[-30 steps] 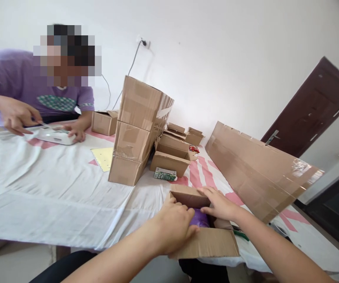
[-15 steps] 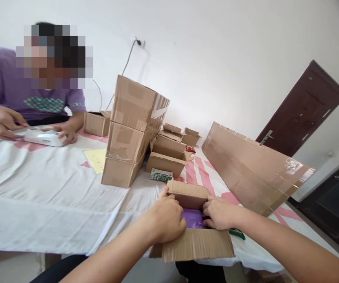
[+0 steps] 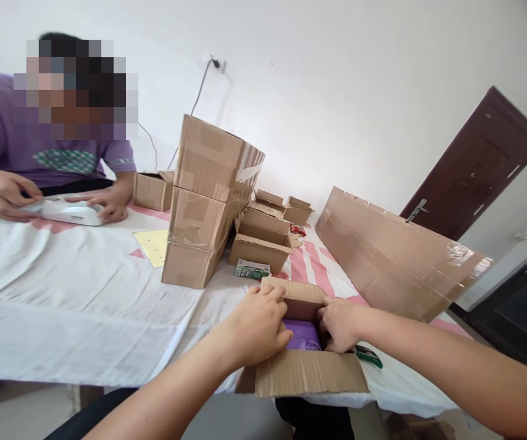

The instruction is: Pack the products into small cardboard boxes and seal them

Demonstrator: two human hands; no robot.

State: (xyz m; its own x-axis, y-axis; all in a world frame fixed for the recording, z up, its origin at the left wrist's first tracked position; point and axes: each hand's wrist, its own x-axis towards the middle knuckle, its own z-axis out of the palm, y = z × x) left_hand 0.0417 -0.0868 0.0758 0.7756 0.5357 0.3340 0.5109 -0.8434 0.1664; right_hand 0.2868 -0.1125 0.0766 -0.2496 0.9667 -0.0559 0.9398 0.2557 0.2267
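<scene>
An open cardboard box [image 3: 312,374] sits at the table's near edge, its near flap folded out towards me and its far flap raised. Inside lies a shiny purple package [image 3: 301,336]. My left hand [image 3: 263,324] is closed over the left wall, fingers bent across the far left corner and thumb near the purple package. On the opposite side, my right hand [image 3: 339,325] has its fingers bent over the right wall into the box, between wall and package; those fingertips are partly hidden. A green-handled tool [image 3: 368,355] lies just right of the box, partly covered.
A tall stack of cardboard boxes [image 3: 199,214] stands left of centre. Behind my box are a small green printed box [image 3: 252,269] and an open carton [image 3: 263,244]. A large cardboard sheet [image 3: 396,256] leans at right. Across the table, a co-worker's hands hold a white pack [image 3: 73,212].
My right hand's fingers have moved deeper along the right wall inside the box. My left hand has shifted slightly, its fingers now lying more over the far left corner. The view has shifted a little.
</scene>
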